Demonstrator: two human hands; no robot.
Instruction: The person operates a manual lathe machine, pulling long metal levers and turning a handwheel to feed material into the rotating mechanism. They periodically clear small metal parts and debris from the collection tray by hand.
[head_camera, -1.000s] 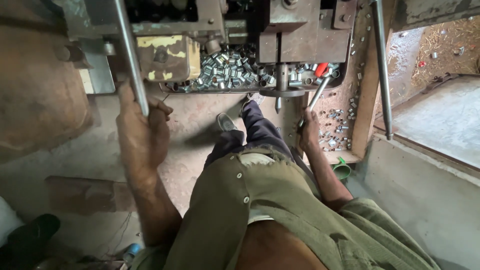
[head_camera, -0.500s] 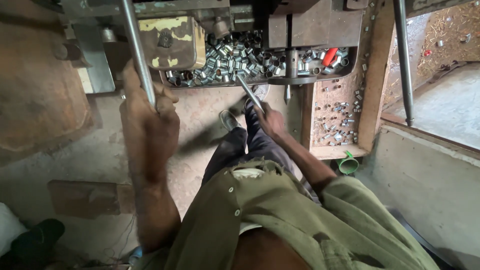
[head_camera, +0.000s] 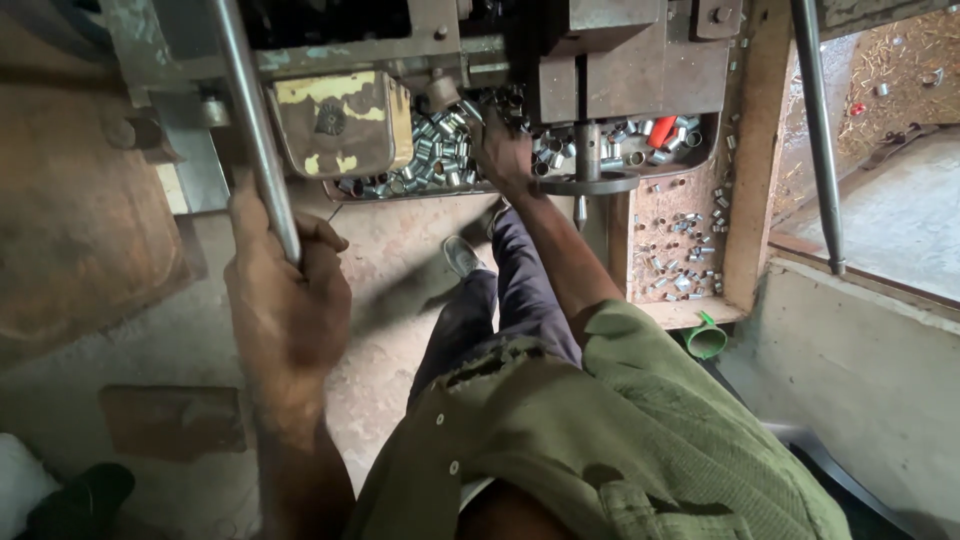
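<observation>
- The small metal sleeves (head_camera: 440, 150), short shiny cylinders, lie heaped in a shallow tray (head_camera: 400, 190) at the front of the press machine (head_camera: 630, 70), under its dark steel blocks.
- The right hand (head_camera: 503, 150) is stretched far forward over that heap, arm nearly straight, back of the hand up, fingers dipped among the sleeves; whether they are pinched on one cannot be told.
- The left hand (head_camera: 285, 300) is raised at the person's left, fist wrapped tight around the long steel lever (head_camera: 255, 130), thumb curled over the fingers, forearm running down toward the camera.
- The lever slants up and away past a worn yellow-painted cover (head_camera: 340, 120) just left of the heap.
- A round steel disc with a pointed pin (head_camera: 585, 185) hangs just right of the right wrist.
- More sleeves lie scattered on a rusty side ledge (head_camera: 680, 250) further right; a red piece (head_camera: 661, 130) sits at the tray's right end.
- A green funnel (head_camera: 706, 340) lies at the ledge's lower corner.
- Below the tray, a trousered leg and grey shoe (head_camera: 462, 257) rest on the dusty floor.
</observation>
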